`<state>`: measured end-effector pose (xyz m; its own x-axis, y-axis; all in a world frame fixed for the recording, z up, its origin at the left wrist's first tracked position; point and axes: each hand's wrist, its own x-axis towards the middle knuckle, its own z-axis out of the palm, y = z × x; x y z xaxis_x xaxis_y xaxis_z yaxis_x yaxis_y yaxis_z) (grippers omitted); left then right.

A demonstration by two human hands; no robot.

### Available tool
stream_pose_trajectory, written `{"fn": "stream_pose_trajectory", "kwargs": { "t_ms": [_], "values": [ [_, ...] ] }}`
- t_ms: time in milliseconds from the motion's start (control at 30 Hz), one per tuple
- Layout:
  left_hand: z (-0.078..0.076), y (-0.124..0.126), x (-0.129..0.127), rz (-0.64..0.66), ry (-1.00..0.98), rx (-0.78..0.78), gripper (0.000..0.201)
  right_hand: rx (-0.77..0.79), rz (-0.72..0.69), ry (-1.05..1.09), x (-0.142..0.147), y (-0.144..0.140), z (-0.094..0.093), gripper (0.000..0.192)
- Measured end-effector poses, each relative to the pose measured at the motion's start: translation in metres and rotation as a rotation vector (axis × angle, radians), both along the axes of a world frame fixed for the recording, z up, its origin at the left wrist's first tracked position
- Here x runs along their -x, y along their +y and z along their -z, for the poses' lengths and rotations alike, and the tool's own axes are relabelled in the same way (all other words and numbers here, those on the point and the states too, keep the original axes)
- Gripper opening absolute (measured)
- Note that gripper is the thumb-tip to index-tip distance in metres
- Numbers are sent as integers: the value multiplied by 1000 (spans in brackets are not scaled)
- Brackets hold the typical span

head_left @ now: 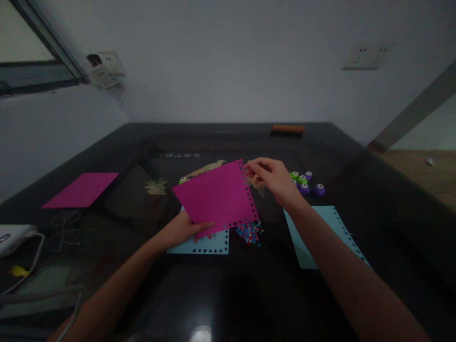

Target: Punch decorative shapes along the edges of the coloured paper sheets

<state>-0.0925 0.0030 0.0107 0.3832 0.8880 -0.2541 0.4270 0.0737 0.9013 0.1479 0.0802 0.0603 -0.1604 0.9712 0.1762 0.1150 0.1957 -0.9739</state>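
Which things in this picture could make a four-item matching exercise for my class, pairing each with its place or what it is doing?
Column one
1. Left hand
2. Right hand
3. Tiny coloured pieces
4. Brown cylinder

Column two
A. Near the far edge of the table
B. By the upper right corner of the raised pink sheet
C. Gripping the raised pink sheet
D. Heaped between two light-blue sheets

Pairs: 1-C, 2-B, 3-D, 4-A

A plain indoor room, home or office unclear: dark, glossy tabletop (231, 142) along a pale wall (228, 61), power sockets (368, 55) far right, dark-framed window (32, 71) left, wood-look floor (420, 173) right.
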Motion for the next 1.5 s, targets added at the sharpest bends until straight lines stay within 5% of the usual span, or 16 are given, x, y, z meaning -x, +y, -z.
{"fn": "stream_pose_trajectory", "kwargs": {
  "t_ms": [167,400,600,1000,1500],
  "values": [
    [2,4,6,-82,-109,-49,37,-11,38,47,0,3,6,26],
    [-5,12,14,-558,-511,-106,32,8,21,22,5,0,17,28],
    [-16,21,26,-722,-762,-209,27,27,-46,-76,19,-6,27,24],
    [-20,24,32,-803,-868,-322,20,-34,-139,-330,64,9,43,17],
    [-15,24,31,-773,-770,-340,23,-320,31,-821,124,50,64,23]
  ]
}}
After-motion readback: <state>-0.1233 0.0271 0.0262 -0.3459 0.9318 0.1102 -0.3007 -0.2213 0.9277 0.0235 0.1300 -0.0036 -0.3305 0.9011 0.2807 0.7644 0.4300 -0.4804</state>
